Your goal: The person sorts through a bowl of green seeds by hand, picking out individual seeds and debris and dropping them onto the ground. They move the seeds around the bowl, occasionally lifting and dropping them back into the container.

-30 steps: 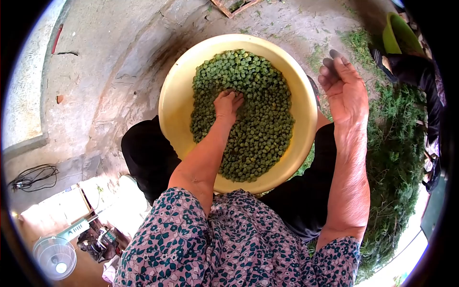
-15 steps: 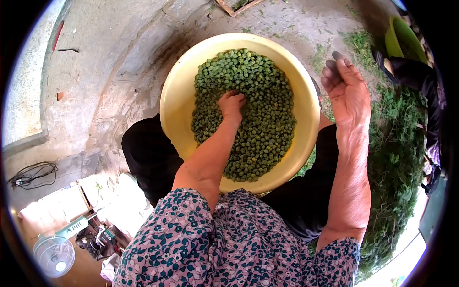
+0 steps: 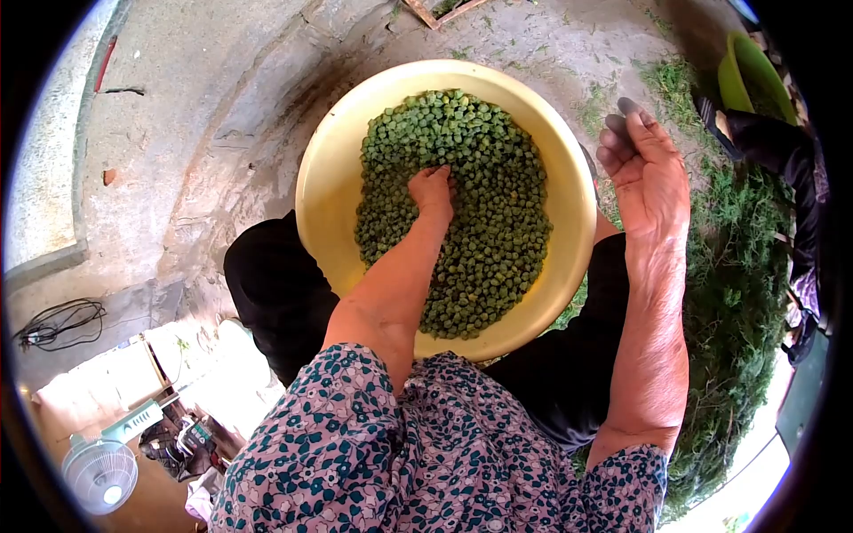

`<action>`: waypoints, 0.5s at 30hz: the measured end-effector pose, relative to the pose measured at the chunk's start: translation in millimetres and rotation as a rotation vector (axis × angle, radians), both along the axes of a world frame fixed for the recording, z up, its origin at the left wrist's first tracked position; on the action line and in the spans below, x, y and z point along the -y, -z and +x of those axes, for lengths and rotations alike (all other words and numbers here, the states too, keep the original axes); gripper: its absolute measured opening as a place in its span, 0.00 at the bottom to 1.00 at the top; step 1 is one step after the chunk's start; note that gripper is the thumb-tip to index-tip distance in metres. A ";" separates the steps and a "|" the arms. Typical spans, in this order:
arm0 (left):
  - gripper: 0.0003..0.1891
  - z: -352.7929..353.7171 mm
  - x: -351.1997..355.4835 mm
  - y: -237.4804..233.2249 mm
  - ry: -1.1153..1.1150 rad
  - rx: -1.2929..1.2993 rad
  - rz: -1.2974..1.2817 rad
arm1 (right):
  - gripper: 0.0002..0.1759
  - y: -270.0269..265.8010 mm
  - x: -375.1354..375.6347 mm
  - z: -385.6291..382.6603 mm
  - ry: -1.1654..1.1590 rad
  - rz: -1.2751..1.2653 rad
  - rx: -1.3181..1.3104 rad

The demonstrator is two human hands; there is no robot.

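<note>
Outdoors, rough concrete ground point(image 3: 204, 115) lies under the seated person, with cut green plants point(image 3: 737, 293) heaped at the right. On the lap stands a wide yellow plastic basin point(image 3: 324, 204), and small green pods point(image 3: 498, 231) fill its middle in a loose heap. I judge them light and firm, but they roll easily, so they are better scooped with cupped fingers than pinched. I see the left hand point(image 3: 433, 191) knuckles-up on the heap, fingers bent down among the pods — whether it encloses any, I cannot tell. The right hand point(image 3: 649, 178) hangs beside the basin's right rim, apart from it, palm up and fingers spread, holding nothing.
</note>
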State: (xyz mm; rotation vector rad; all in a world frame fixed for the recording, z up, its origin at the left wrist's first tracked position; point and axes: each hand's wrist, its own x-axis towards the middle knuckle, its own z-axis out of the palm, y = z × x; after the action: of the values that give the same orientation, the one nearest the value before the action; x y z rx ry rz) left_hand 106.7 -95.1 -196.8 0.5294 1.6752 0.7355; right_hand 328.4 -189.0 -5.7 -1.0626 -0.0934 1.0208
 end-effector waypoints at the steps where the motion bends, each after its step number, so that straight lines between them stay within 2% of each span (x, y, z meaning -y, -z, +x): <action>1: 0.15 -1.5 0.1 0.0 0.000 0.000 0.000 | 0.11 -0.2 -0.1 -0.4 0.000 0.000 0.000; 7: 0.11 -14.1 11.6 -17.0 0.087 0.042 -0.011 | 0.10 -2.7 -0.8 -3.3 -0.008 -0.005 -0.014; 15: 0.11 -28.4 21.1 -30.4 0.203 0.305 0.053 | 0.10 -0.5 -2.0 -4.2 -0.004 -0.004 -0.026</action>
State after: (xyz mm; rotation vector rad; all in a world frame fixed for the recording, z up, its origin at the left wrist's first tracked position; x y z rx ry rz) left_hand 78.2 -116.2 -166.4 0.5839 1.3015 0.6766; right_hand 324.1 -186.9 -5.1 -1.0534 -0.0726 1.0385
